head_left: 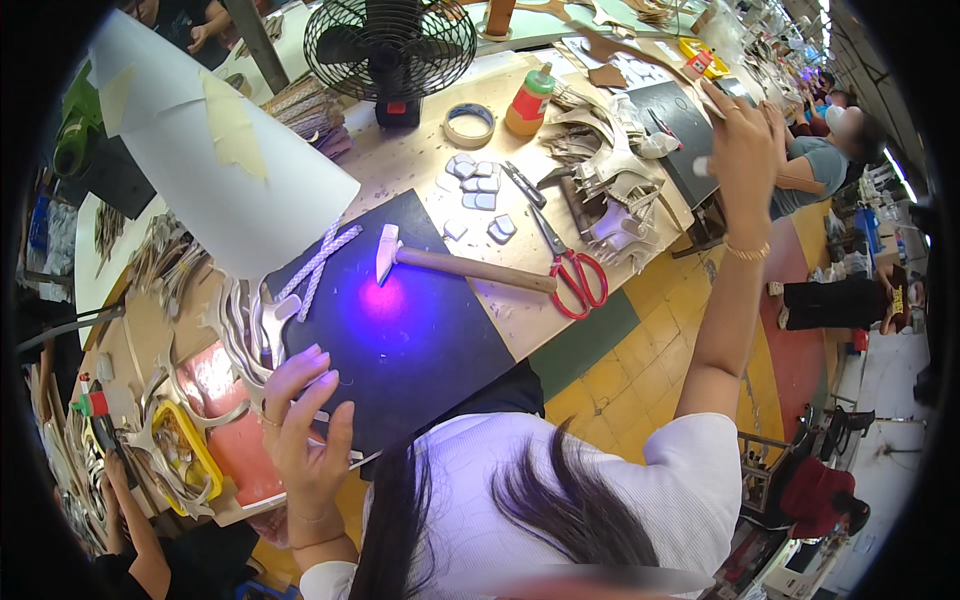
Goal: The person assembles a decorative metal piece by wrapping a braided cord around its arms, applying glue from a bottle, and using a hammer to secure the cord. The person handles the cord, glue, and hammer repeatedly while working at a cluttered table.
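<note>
Closest to us, our left hand point(305, 420) rests on the near edge of the dark mat point(400, 330), our landmark on the worktop point(500, 320). Its fingers are spread and a bit bent, and they touch pale cut-out strips point(255, 330) lying at the mat's left edge. We cannot tell if the hand grips one of them. Left of the mat, past our hand, sits a yellow tray point(190, 450) among more pale cut-outs.

On the mat glows a purple spot of light point(380, 298). Just beyond the spot lies a hammer point(460, 265) with a wooden handle, its head on the mat and its handle reaching off the mat's right side. Right of the mat, near the handle's end, lie red scissors point(572, 275).

Farther than the mat, small grey-blue pads point(475, 185) lie in a group. Behind them stand a roll of tape point(469, 124) and an orange bottle point(528, 100) with a green cap. A black fan point(390, 45) stands farther back still.

Our right hand point(745, 135) is lifted high, far right of the mat. It pinches a small white thing point(703, 166); we cannot tell what it is.
</note>
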Motion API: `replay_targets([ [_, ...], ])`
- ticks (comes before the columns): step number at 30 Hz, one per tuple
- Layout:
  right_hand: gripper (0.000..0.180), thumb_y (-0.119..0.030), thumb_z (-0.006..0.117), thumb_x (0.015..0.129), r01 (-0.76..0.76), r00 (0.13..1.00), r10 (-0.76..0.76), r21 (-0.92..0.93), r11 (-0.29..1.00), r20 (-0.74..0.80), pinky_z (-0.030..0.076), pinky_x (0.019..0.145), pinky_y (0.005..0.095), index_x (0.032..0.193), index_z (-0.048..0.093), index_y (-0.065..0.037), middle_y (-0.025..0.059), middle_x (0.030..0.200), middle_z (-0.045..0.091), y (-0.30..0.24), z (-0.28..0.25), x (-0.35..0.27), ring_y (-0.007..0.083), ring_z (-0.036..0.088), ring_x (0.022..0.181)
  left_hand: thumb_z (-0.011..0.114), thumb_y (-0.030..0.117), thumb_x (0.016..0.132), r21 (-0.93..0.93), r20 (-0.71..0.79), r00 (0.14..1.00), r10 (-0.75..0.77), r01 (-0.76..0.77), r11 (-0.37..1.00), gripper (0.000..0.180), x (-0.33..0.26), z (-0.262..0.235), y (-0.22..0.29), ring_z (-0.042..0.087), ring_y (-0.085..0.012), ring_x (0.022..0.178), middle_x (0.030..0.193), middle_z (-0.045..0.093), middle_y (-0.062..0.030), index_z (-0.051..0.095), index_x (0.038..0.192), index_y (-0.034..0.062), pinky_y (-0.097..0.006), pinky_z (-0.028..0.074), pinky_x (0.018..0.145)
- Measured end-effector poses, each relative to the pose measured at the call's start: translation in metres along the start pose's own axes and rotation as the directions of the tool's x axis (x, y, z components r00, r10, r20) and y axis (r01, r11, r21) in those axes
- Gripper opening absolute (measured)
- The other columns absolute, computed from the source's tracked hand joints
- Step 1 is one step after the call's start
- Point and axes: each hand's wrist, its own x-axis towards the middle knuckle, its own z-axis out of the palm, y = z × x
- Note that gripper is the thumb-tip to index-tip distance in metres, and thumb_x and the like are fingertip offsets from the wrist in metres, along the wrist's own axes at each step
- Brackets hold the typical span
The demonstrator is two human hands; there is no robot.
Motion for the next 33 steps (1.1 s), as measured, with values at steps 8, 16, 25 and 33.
replay_targets([
  [8, 0.043, 0.001, 0.052, 0.087, -0.204, 0.864, 0.113, 0.136, 0.969, 0.491, 0.052, 0.089, 0.0447, 0.13, 0.057, -0.002, 0.0205, 0.112, 0.062, -0.043, 0.118, -0.104, 0.0385, 0.062, 0.105, 0.068, 0.005, 0.087, 0.17, -0.185, 0.969, -0.161, 0.193, 0.966, 0.029, -0.024, -0.016, -0.033, 0.061, -0.0314, 0.112, 0.12, 0.065, -0.0151, 0.066, 0.116, 0.0024, -0.04, 0.046, 0.099],
  [16, 0.053, -0.003, 0.061, 0.09, -0.154, 0.91, 0.021, 0.292, 0.944, 0.413, 0.045, 0.099, 0.0455, 0.142, 0.053, -0.008, 0.0179, 0.134, 0.054, -0.067, 0.094, -0.089, 0.0382, 0.055, 0.118, 0.071, 0.011, 0.087, 0.411, -0.406, 0.837, -0.367, 0.526, 0.745, 0.028, -0.054, -0.053, -0.125, 0.062, -0.0328, 0.104, 0.11, 0.065, -0.014, 0.069, 0.114, 0.0033, -0.039, 0.049, 0.091],
  [25, 0.007, -0.006, 0.066, 0.091, 0.148, 0.867, -0.497, 0.943, 0.299, 0.022, 0.05, 0.072, 0.0386, 0.096, 0.07, -0.007, 0.0042, 0.092, 0.068, -0.186, -0.073, -0.039, 0.026, 0.064, 0.085, 0.075, 0.021, 0.085, 0.301, -0.383, 0.672, -0.634, 0.739, 0.603, 0.038, -0.086, -0.053, -0.183, 0.068, -0.0311, 0.093, 0.107, 0.068, -0.0193, 0.069, 0.114, -0.0021, -0.038, 0.053, 0.082],
  [33, 0.009, -0.026, 0.069, 0.078, 0.892, 0.322, -0.349, 0.406, -0.199, -0.88, 0.043, 0.072, 0.0397, 0.082, 0.069, -0.017, -0.0027, 0.087, 0.063, -0.191, -0.155, 0.037, 0.0151, 0.054, 0.085, 0.082, 0.021, 0.08, -0.102, -0.22, 0.444, -0.868, 0.875, 0.473, 0.044, -0.07, -0.06, -0.212, 0.062, -0.0104, 0.069, 0.082, 0.069, -0.0062, 0.068, 0.113, -0.0052, -0.025, 0.05, 0.064],
])
